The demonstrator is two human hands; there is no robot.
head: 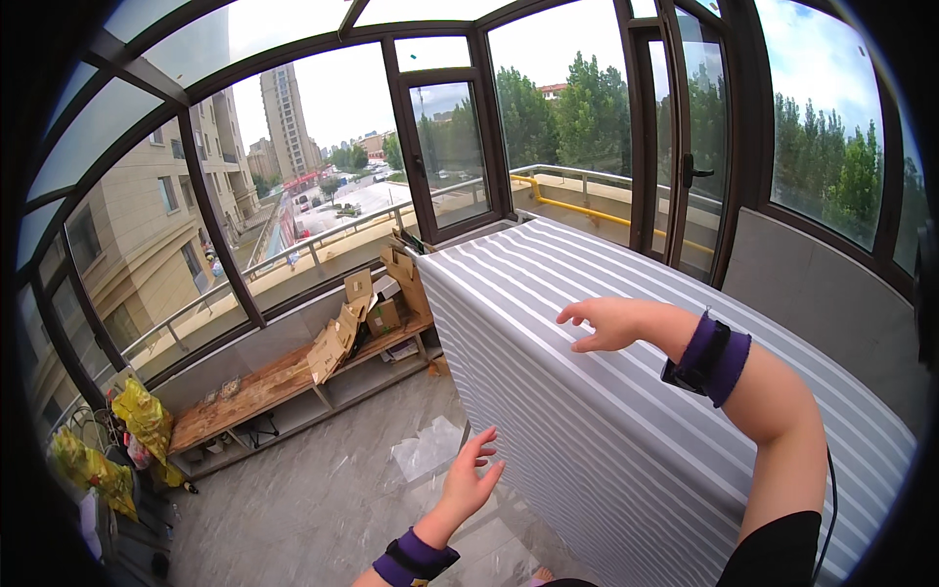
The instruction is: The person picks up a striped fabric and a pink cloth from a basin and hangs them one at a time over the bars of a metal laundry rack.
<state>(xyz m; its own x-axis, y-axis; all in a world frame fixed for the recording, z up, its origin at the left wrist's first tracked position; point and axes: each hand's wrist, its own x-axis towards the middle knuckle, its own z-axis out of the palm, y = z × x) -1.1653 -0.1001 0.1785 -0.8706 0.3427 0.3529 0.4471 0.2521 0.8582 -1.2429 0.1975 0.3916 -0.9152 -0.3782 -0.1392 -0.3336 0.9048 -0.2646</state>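
A grey-and-white striped cloth covers a long, tall, box-like piece of furniture, its near side hanging down towards the floor. Over the cloth's top, close to the near edge, is my right hand, fingers apart and holding nothing. Whether its fingertips touch the cloth I cannot tell. Lower and to the left, my left hand is in the air beside the hanging side of the cloth, empty, with thumb and fingers spread. A purple band wraps my right forearm, and another purple band is on my left wrist.
Flattened cardboard boxes lean on a low wooden-topped bench under the windows. Yellow plastic bags stand at the left. Pale sheets lie on the grey tiled floor. A framed window with a handle is beyond the covered furniture.
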